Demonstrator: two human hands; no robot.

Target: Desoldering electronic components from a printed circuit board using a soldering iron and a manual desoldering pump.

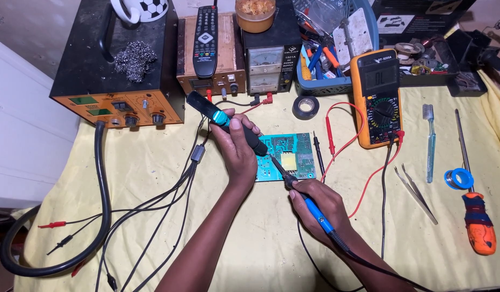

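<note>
Head view: my left hand (pixel 236 143) is wrapped tight around a black desoldering pump with a teal collar (pixel 228 123), tip angled down onto the green circuit board (pixel 285 157). My right hand (pixel 320 205) is clamped pen-style on a blue-handled soldering iron (pixel 309 203), its tip meeting the board just beside the pump tip, close to the yellow transformer block (pixel 289 161). The board lies flat on the yellow-covered worktop (pixel 260 243), centre, between both hands, not fixed down that I can see.

Risks, as I judge them: the board could slide under the two tips since nothing pins it. The hot tip sits close to the yellow block and could scorch it if it drifts. My right fingers grip low on the handle, near the hot end, so a burn is possible. The iron's black cord (pixel 379 270) runs under my wrist and could snag. Red probe leads (pixel 341 143) from the orange multimeter (pixel 377 97) loop right beside the board; the iron could melt their insulation. Black probe (pixel 318 151) lies touching the board edge, I think.
</note>
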